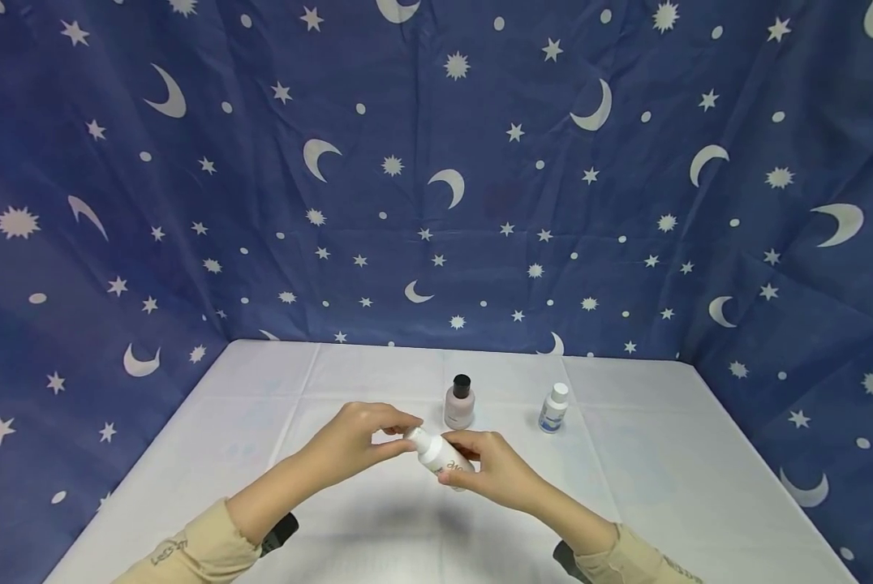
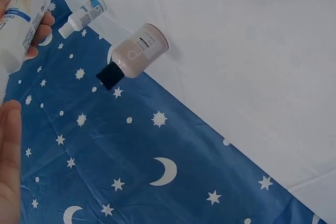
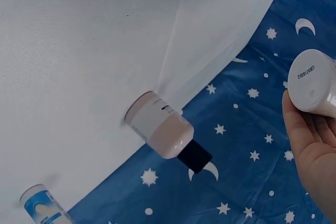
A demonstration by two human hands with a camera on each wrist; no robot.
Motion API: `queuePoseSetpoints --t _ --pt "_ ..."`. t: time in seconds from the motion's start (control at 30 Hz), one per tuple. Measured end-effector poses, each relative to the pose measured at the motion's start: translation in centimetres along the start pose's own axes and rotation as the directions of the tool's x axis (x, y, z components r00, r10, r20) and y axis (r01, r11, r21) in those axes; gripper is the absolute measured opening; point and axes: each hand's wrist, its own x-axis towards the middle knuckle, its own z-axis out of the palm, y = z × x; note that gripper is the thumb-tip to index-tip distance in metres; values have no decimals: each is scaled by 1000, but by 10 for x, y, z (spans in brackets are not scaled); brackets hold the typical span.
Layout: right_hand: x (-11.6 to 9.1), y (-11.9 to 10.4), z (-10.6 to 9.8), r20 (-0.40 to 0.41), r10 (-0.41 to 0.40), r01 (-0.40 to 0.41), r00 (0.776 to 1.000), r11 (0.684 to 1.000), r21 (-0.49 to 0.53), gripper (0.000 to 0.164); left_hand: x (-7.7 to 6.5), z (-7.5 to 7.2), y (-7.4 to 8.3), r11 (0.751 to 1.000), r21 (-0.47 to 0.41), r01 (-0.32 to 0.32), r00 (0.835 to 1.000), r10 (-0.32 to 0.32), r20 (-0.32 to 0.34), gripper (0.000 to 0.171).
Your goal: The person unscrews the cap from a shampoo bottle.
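Note:
A white bottle is held tilted above the table, its cap end up and to the left. My right hand grips its body near the base, with the thumb in front. At the cap, my left hand pinches with thumb and fingers. In the right wrist view the bottle's round base shows a printed code, and the right hand lies under it. The left wrist view shows the label side of the white bottle; fingers of the left hand are at its cap end.
A pinkish bottle with a black cap stands just behind the hands. Right of it stands a small white bottle with a blue label. Both are on the white-covered table. A blue moon-and-star curtain surrounds the back and sides.

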Motion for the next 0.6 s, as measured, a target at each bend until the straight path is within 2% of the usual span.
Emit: queuePoseSetpoints --t 0.13,0.3,0.43,0.6 --pt "1 0 1 5 4 -4 1000 1000 1 35 -1 3 1 999 -7 54 998 -54 -36 23" --pt "3 -1 0 4 -13 13 1000 1000 -19 35 2 7 4 993 30 113 988 -109 -108 17" --pt "4 -2 -2 1 -16 16 1000 1000 -20 35 5 6 5 987 55 151 981 -143 -130 16" --pt "3 -3 -2 0 1 -1 1000 1000 -9 35 5 4 6 984 82 161 977 -147 -153 22"
